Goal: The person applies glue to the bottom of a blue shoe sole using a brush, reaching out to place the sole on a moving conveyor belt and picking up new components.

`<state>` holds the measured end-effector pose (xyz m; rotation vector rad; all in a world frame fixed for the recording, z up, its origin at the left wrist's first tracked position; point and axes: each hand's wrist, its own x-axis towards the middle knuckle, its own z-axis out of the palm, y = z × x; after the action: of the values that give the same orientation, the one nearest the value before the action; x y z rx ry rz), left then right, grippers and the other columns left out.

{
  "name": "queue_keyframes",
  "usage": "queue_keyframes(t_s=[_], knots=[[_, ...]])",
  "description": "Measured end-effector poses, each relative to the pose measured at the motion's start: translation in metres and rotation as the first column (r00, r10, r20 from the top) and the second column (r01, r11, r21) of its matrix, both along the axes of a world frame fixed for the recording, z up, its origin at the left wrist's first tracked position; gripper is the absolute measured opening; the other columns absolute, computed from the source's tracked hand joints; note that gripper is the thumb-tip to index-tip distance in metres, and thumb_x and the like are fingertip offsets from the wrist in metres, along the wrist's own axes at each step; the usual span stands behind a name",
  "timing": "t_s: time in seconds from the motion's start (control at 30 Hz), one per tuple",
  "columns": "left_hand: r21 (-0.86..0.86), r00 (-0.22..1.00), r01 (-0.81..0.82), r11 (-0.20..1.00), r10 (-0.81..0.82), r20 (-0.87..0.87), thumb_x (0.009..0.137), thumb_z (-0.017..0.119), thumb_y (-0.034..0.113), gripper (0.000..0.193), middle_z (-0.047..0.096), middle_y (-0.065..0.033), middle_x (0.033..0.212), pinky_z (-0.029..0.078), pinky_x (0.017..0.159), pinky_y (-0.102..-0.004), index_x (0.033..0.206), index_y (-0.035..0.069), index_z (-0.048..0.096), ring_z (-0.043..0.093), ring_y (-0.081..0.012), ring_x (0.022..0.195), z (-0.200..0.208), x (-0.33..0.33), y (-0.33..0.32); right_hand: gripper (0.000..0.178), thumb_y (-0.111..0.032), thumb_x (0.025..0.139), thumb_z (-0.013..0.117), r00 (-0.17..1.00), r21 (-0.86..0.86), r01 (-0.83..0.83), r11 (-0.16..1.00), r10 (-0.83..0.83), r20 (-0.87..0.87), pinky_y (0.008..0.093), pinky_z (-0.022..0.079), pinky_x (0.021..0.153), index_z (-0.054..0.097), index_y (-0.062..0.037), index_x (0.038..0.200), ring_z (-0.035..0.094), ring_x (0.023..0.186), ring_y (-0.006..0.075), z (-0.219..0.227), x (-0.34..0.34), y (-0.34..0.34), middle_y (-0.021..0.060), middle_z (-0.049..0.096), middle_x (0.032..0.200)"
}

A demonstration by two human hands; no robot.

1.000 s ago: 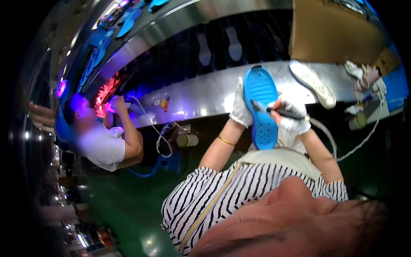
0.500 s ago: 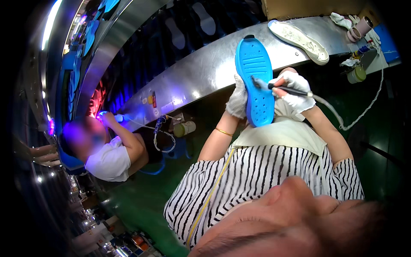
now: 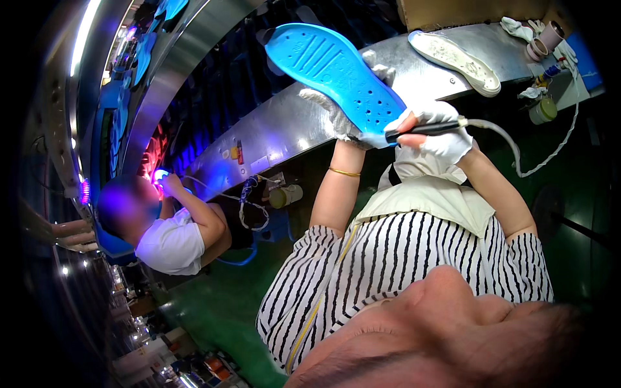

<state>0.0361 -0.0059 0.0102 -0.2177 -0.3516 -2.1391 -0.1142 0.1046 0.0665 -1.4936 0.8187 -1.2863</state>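
Observation:
A blue shoe sole [image 3: 336,71], with ridges at its wide end and small holes toward the other, is held up over the metal ledge. My left hand [image 3: 336,115], in a greyish-white glove, grips it from underneath, and fingertips show at both of its edges. In my white-gloved right hand [image 3: 443,132], bare fingertips pinch a black-handled brush [image 3: 427,129] with a hose on its back end. The brush's pale bristles lie against the near end of the sole.
A white sole [image 3: 456,61] lies on the metal ledge [image 3: 265,132] at the right. Gloves [image 3: 517,29], pinkish cups [image 3: 543,42] and a hanging jar [image 3: 542,111] are beyond. At the left another person [image 3: 174,239] works by a red-lit opening. Dark shoe-sole shapes sit behind the ledge.
My left hand has moved forward and left, swinging the blue sole from upright to a slant with its ridged end far left. The brush has gone from mid-sole to the near end.

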Motion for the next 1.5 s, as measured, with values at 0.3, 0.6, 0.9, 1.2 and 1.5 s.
queue_keyframes(t_s=[0.3, 0.6, 0.9, 1.2, 1.5], knots=[[-0.374, 0.99, -0.125, 0.919, 0.14, 0.013, 0.057, 0.052, 0.081, 0.112, 0.041, -0.0253, 0.132, 0.042, 0.096, -0.0514, 0.137, 0.004, 0.032, 0.049, -0.0386, 0.115, 0.031, 0.008, -0.018, 0.012, -0.008, 0.076, 0.068, 0.941, 0.366, -0.088, 0.926, -0.043, 0.335, 0.0218, 0.045, 0.06, 0.059, -0.0022, 0.082, 0.056, 0.065, 0.0093, -0.011, 0.0, -0.003, 0.0064, 0.061, 0.079], [-0.483, 0.804, -0.004, 0.876, 0.29, 0.519, 0.053, 0.06, 0.076, 0.111, 0.053, -0.0155, 0.122, 0.05, 0.089, -0.0412, 0.13, -0.001, 0.039, 0.057, -0.0281, 0.107, 0.039, 0.024, -0.024, 0.013, 0.005, 0.073, 0.063, 0.999, 0.089, -0.026, 0.996, 0.022, 0.048, 0.0272, 0.05, 0.071, 0.058, -0.0005, 0.083, 0.06, 0.078, 0.0145, -0.017, -0.013, -0.023, 0.0094, 0.062, 0.091], [-0.39, 0.511, 0.223, 0.893, 0.234, 0.827, 0.08, 0.064, 0.051, 0.06, 0.06, -0.0063, 0.1, 0.051, 0.074, -0.0297, 0.113, 0.002, 0.054, 0.058, -0.0137, 0.084, 0.055, 0.014, -0.033, 0.013, 0.004, 0.068, 0.064, 0.998, 0.31, -0.067, 0.948, 0.064, 0.022, 0.025, 0.048, 0.07, 0.059, -0.0028, 0.078, 0.058, 0.075, 0.0126, -0.004, -0.025, -0.029, 0.0048, 0.061, 0.089], [-0.239, 0.209, 0.247, 0.939, 0.189, 0.959, 0.082, 0.064, 0.048, 0.059, 0.061, -0.0081, 0.104, 0.048, 0.08, -0.0292, 0.118, 0.003, 0.056, 0.057, -0.0146, 0.089, 0.075, -0.005, -0.034, 0.011, 0.003, 0.068, 0.062, 0.958, 0.158, -0.078, 0.984, 0.118, -0.262, 0.0261, 0.048, 0.068, 0.059, -0.0025, 0.076, 0.057, 0.074, 0.0124, 0.006, -0.026, -0.032, 0.005, 0.06, 0.081], [-0.271, 0.176, 0.326, 0.906, 0.223, 0.959, 0.083, 0.057, 0.056, 0.065, 0.061, -0.0093, 0.106, 0.049, 0.08, -0.0301, 0.122, 0.004, 0.054, 0.058, -0.016, 0.089, 0.076, -0.005, -0.046, 0.011, 0.003, 0.068, 0.062, 0.972, 0.149, -0.053, 0.987, 0.085, -0.217, 0.0259, 0.046, 0.07, 0.058, -0.0035, 0.075, 0.056, 0.075, 0.0129, 0.004, -0.04, -0.042, 0.0048, 0.057, 0.079]])
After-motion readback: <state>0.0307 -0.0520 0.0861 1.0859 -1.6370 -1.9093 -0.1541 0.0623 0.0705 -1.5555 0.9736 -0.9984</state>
